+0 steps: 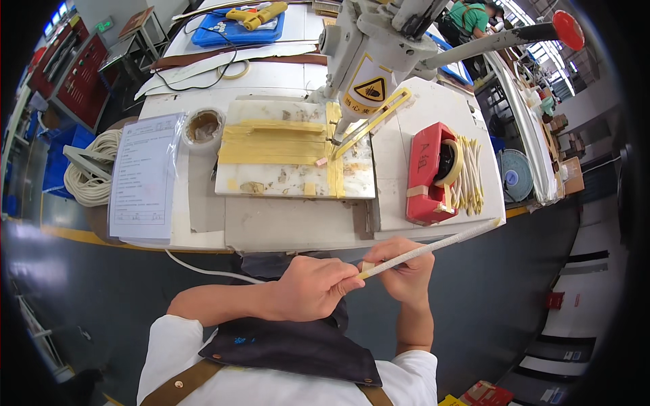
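Left hand (308, 289) fingers pinched the near end of a white braided sleeve (433, 248); right hand (404, 269) gripped it just beyond. Its long axis ran up-right toward the red tape dispenser (428, 177) on the workbench (284, 227).

Matt, woven-looking white sleeving on the thin rod (433, 247), pinched between bare left hand (308, 289) and right hand (405, 269), with a scrap of dull yellow paper tape at its end. Glossy red plastic on the tape dispenser (424, 177); smooth, stained white board (291, 179) striped with matt yellow masking tape (271, 143). Rough coiled white rope (91, 177), clear shiny plastic over the paper sheet (143, 177), painted off-white metal on the machine head (369, 51).
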A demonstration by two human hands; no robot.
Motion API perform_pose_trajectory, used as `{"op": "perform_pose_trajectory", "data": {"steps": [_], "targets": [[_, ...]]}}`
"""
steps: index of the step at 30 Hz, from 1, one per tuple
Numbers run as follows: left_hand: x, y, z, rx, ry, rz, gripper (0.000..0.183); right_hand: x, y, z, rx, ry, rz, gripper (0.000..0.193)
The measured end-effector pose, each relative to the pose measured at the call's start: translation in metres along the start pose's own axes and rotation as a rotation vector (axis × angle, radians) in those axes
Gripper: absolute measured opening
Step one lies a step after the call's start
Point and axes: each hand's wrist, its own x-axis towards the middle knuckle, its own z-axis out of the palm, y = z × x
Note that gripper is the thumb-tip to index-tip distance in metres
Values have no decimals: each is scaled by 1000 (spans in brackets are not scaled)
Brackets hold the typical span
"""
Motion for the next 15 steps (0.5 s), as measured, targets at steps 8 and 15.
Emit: {"op": "perform_pose_trajectory", "data": {"steps": [8, 15], "targets": [[3, -7, -17, -1088, -466, -982, 33, -11, 13, 14, 185, 111, 105, 46], [11, 4, -21, -842, -457, -1016, 29, -9, 12, 28, 538, 172, 138, 62]]}}
